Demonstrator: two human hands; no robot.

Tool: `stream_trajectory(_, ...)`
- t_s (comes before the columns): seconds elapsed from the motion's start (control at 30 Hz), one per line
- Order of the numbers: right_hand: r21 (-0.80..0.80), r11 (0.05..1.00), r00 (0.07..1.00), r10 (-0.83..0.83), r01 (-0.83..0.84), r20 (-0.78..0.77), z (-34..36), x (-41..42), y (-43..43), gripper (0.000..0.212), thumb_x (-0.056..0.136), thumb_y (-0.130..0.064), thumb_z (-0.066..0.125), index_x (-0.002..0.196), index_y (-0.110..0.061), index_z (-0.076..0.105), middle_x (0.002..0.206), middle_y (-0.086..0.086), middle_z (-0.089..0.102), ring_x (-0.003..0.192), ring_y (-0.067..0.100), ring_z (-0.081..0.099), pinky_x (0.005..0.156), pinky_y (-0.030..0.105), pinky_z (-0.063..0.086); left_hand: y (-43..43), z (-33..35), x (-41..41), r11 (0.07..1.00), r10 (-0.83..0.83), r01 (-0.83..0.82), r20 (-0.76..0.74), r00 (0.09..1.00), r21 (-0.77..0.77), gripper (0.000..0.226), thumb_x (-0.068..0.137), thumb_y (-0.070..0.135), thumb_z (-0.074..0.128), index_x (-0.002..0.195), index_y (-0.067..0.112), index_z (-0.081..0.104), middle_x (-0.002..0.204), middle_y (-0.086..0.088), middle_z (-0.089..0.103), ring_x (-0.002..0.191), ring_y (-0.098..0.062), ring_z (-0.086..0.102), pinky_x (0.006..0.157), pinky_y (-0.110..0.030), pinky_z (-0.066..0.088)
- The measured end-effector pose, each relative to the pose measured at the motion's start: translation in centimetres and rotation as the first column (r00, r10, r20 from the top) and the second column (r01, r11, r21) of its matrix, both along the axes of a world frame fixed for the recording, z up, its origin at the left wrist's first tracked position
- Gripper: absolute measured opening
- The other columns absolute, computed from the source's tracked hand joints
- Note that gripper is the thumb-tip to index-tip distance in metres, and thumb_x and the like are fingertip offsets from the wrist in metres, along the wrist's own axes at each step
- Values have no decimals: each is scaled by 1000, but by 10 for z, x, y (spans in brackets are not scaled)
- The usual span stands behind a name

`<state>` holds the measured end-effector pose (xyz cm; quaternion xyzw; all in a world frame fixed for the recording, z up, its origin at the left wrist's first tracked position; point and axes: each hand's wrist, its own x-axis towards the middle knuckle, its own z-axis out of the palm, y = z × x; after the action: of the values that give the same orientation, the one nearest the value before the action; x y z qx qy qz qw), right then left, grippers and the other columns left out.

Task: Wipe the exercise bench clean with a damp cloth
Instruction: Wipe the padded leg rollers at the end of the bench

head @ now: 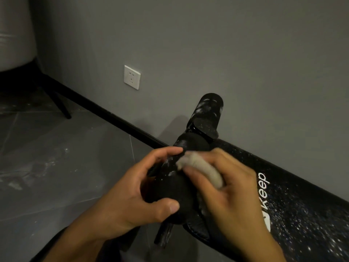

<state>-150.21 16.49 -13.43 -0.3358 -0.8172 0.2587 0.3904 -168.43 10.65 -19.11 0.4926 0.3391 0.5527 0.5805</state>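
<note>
Head view, left hand (130,197) gripping bench roller (170,186), right hand (234,191) clutching cloth (201,167)

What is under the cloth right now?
The dusty black roller, gripped by the left hand. The right hand holds the cloth on it; the patch beneath is covered.

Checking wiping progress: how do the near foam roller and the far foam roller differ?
The near foam roller is gripped by the left hand, with the right hand pressing the cloth on it; the far foam roller is untouched. The far one shows white smears all over; the near one only by the cloth. Both are black.
</note>
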Motion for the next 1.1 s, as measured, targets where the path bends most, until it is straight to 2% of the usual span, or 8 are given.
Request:
stream_trajectory(0.13, 5, 976, 976, -218, 218, 21, 0, -4, 25, 8, 92, -28, 70, 98, -32, 73, 90, -15, 71, 87, 6, 67, 73, 29, 53, -3, 1, 2, 999, 49, -50, -34, 998, -11, 73, 68, 24, 84, 135, 42, 59, 135, 12, 62, 124, -23, 65, 89, -30, 59)
stream_trajectory(0.33, -8, 999, 999, 53, -53, -7, 3, 2, -13, 11, 90, -18, 74, 100, -22, 75, 91, -9, 69, 85, 12, 69, 68, 19, 49, -11, 10, 5, 993, 106, -114, -228, 968, -21, 77, 64, 26, 85, 130, 54, 58, 128, 14, 59, 106, -13, 69, 80, -29, 61)
stream_trajectory(0.4, -7, 999, 999, 43, -43, -13, 3, 4, -8, 12, 89, -17, 74, 100, -23, 76, 92, -9, 69, 85, 13, 69, 69, 21, 51, -13, 11, 5, 991, 125, -133, -288, 949, -10, 78, 62, 31, 85, 129, 59, 56, 129, 18, 56, 109, -13, 67, 83, -30, 61)
stream_trajectory(0.53, -5, 978, 978, -210, 210, 16, -1, -2, 21, 13, 92, -28, 70, 103, -36, 69, 97, -15, 70, 93, 6, 67, 78, 30, 55, -11, 6, 2, 995, 88, -96, -263, 961, -19, 86, 61, 45, 88, 136, 59, 48, 143, 15, 51, 123, -19, 63, 92, -37, 60)
stream_trajectory(0.8, -47, 984, 985, 174, -173, 15, 7, 6, -12, 11, 89, -15, 73, 99, -20, 75, 92, -7, 69, 83, 15, 69, 68, 22, 50, -6, 0, 1, 1000, 18, -18, -109, 994, -3, 79, 74, 34, 79, 145, 45, 46, 144, 14, 56, 132, -17, 58, 101, -34, 55)
stream_trajectory(0.87, -40, 990, 989, 139, -138, 39, 9, 4, 1, 12, 89, -14, 73, 98, -22, 75, 92, -7, 69, 83, 15, 68, 67, 25, 51, -6, -1, 2, 1000, 7, -8, -54, 999, -15, 76, 76, 32, 77, 146, 42, 47, 145, 12, 56, 134, -18, 57, 102, -35, 54)
stream_trajectory(1.0, 55, 978, 970, -209, 203, 127, 5, -3, 30, 9, 94, -31, 66, 97, -39, 65, 91, -17, 68, 87, 3, 64, 72, 28, 51, -7, -1, 4, 999, 38, -39, -47, 998, -16, 76, 72, 32, 81, 140, 47, 52, 140, 12, 59, 130, -19, 61, 98, -34, 56)
stream_trajectory(1.1, 38, 996, 989, -88, 84, 119, 4, 2, 13, 9, 97, -29, 64, 104, -31, 69, 95, -13, 68, 88, 9, 66, 70, 30, 53, -9, -1, 6, 999, 48, -49, -35, 998, -14, 76, 71, 30, 81, 139, 49, 52, 137, 14, 60, 128, -19, 62, 95, -35, 58)
